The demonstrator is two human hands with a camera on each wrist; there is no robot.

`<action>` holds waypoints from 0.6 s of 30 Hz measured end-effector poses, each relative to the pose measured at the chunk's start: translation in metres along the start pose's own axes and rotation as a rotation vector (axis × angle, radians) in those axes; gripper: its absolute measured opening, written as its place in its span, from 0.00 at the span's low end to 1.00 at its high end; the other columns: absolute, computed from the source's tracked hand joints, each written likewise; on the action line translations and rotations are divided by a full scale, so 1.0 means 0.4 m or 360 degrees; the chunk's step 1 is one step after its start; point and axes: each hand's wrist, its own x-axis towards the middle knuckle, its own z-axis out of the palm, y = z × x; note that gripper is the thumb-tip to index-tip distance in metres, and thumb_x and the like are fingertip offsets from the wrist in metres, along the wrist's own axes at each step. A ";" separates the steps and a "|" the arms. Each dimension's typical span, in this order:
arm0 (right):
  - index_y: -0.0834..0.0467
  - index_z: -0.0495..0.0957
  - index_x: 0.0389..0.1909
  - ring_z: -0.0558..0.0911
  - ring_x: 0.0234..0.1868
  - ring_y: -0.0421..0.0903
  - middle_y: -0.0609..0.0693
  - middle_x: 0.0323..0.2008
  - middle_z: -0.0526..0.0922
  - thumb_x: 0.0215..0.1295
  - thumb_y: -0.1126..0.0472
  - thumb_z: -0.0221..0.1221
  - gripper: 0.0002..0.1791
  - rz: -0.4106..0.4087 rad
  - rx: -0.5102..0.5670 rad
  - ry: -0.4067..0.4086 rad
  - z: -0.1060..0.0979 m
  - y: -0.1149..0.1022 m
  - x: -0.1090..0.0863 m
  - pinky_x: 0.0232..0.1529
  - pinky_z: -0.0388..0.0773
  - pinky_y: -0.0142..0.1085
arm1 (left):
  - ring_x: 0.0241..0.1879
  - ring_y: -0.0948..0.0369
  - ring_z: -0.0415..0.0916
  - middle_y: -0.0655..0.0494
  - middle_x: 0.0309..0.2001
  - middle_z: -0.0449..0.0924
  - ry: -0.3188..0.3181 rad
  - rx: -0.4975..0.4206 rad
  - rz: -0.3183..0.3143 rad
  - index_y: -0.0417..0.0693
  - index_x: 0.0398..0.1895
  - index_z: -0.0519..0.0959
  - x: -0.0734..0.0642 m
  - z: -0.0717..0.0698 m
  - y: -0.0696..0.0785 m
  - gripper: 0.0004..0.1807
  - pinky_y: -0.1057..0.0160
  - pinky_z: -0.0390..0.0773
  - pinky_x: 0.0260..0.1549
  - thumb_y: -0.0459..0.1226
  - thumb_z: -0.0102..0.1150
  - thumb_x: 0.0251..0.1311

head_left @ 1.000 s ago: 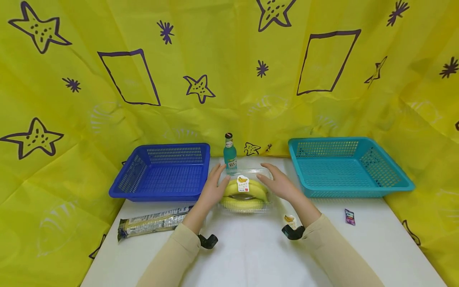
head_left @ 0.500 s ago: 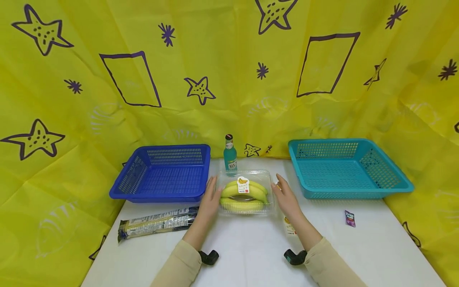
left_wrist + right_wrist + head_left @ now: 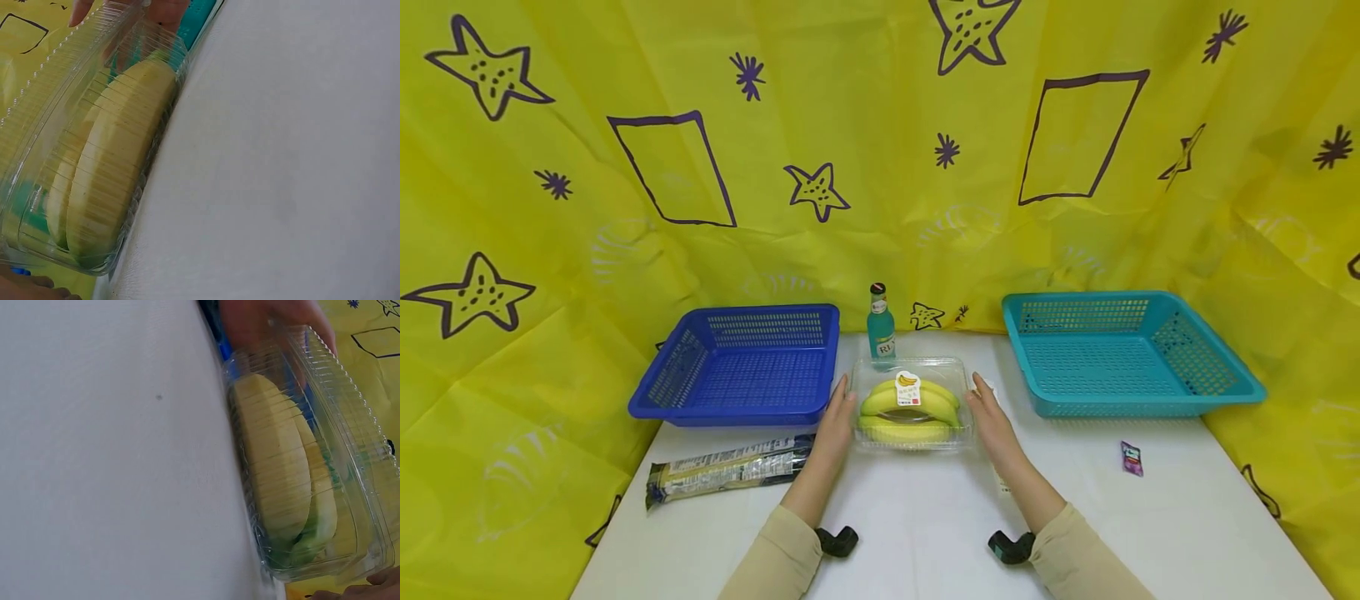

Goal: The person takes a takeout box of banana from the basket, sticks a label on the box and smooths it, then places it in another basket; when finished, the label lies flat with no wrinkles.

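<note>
A clear plastic clamshell box (image 3: pixel 951 375) of yellow bananas (image 3: pixel 910 402) lies on the white table, a banana-picture label (image 3: pixel 907 388) on its lid. My left hand (image 3: pixel 832 429) lies along the box's left side, fingers fairly straight. Along the right side my right hand (image 3: pixel 996 425) does the same, its fingers extended toward the back. Both palms face the box and seem to touch its walls. In the left wrist view, the right hand (image 3: pixel 164 14) shows at the box's far end. The right wrist view has the left hand (image 3: pixel 269 325) at the opposite end.
Behind the box stands a bottle of blue-green drink (image 3: pixel 881 325). A blue basket (image 3: pixel 737 410) is at left, a turquoise basket (image 3: pixel 1150 404) at right. A long foil packet (image 3: pixel 730 471) lies front left, a small purple sachet (image 3: pixel 1132 458) right. Yellow curtain (image 3: pixel 880 242) hangs behind.
Both hands have come down from above the box's upper corners, moved apart, then settled against its two sides. The packet, sachet, bottle and baskets have stayed in place.
</note>
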 end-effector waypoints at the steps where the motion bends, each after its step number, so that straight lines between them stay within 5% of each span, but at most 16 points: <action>1: 0.51 0.43 0.80 0.50 0.78 0.61 0.59 0.79 0.46 0.79 0.43 0.39 0.36 0.0008 0.0006 -0.0005 0.003 0.001 0.001 0.77 0.43 0.58 | 0.78 0.43 0.42 0.47 0.79 0.48 -0.0007 -0.0001 0.0002 0.50 0.79 0.50 0.001 0.000 -0.001 0.34 0.39 0.43 0.75 0.54 0.36 0.76; 18: 0.56 0.41 0.80 0.38 0.80 0.57 0.55 0.80 0.38 0.79 0.47 0.40 0.36 -0.0027 0.0002 -0.0034 0.028 0.001 0.002 0.78 0.35 0.57 | 0.79 0.47 0.39 0.49 0.80 0.46 -0.0087 0.0004 0.0018 0.49 0.80 0.48 0.004 0.004 -0.006 0.34 0.41 0.40 0.76 0.53 0.34 0.77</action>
